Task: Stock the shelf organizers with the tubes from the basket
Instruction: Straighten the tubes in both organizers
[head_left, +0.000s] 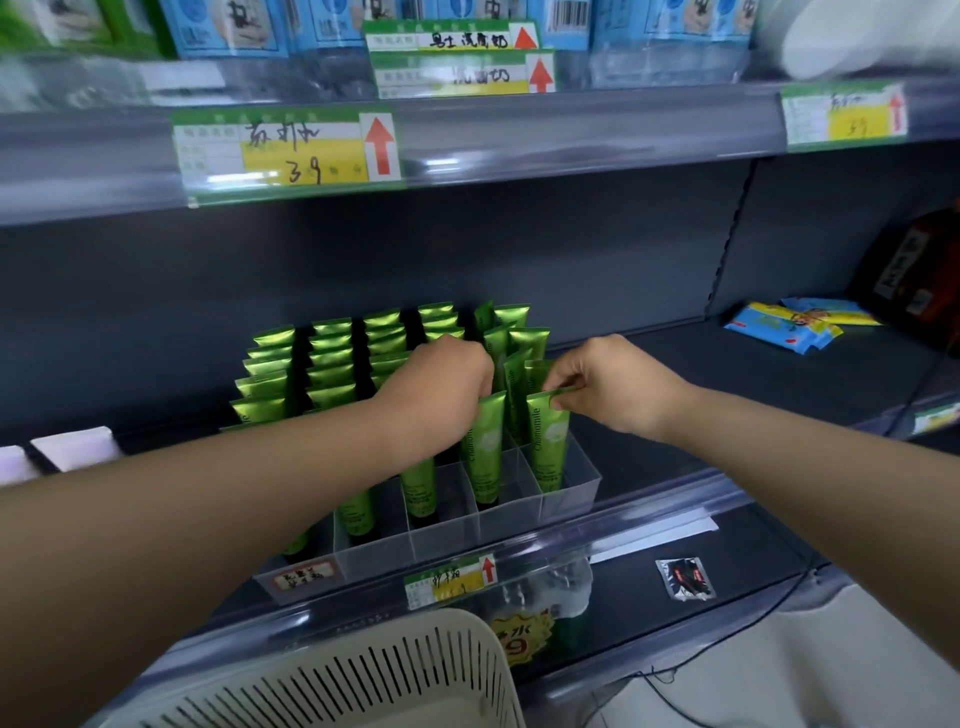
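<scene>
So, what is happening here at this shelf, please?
A person is stocking a clear organizer on the shelf. The right hand pinches the top of one tube, which stands in a compartment on the right side. The left hand grips the top of the next tube beside it. Many green tubes already stand behind; the basket is below.

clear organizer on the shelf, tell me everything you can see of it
The organizer is a clear, plastic-looking tray split by thin walls into a grid of cells. It sits flat on the dark shelf near the front edge, with a red-bordered label at its front-left corner. Green tubes stand in it crimp up; the visible front cells look empty. The right hand pinches the top of the end tube in the right column; the left hand grips the next tube beside it.
</scene>
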